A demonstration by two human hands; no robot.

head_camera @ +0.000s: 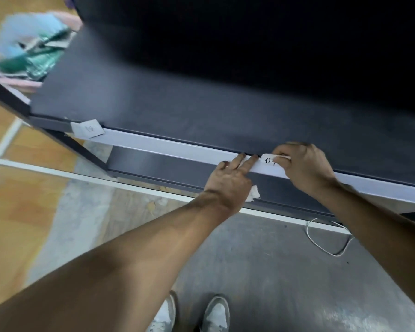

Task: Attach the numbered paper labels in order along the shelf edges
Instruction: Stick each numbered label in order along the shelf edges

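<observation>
Nearest, two pale shoes (192, 312) stand on the grey floor (273, 271); both forearms reach from there to the shelf edge (168, 146), a pale strip fronting a dark shelf. The left hand (230, 180) lays two straight fingers (238, 162) flat on the strip, at the left end of a paper label (271, 161); a white scrap (254, 193) shows below its palm, held or not I cannot tell; the right hand (307, 168) curls and pinches the label's right end. The label, a zero and a hidden digit, looks half fixed; next it wants smoothing level along the strip, then letting go. Farther left, a corner label (88, 128) sits on the shelf's end.
</observation>
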